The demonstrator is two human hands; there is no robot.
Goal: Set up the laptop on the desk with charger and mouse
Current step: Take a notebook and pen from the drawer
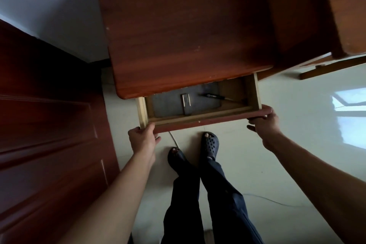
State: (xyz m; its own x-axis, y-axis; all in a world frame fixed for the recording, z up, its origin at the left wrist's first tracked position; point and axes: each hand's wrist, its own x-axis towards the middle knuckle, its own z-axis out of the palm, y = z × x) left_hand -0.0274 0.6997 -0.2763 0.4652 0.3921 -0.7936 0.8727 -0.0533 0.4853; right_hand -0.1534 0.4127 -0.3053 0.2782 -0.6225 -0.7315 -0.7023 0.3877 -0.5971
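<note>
A reddish-brown wooden desk [182, 25] fills the upper middle, its top bare. Its drawer [200, 123] is pulled partly out below the front edge. My left hand [143, 137] grips the drawer front at its left end, my right hand [264, 122] grips the right end. Inside lies a flat grey laptop [170, 101] with a small grey rectangular item [186, 103] on top, and a dark cable plug [213, 96] beside it. The desk top hides the rear of the drawer. No mouse is visible.
A dark red door [45, 125] stands close on the left. A wooden chair or second piece of furniture [340, 16] sits at the upper right. My feet in dark clogs [210, 144] stand on the pale tiled floor, where a thin white cable [271, 200] runs.
</note>
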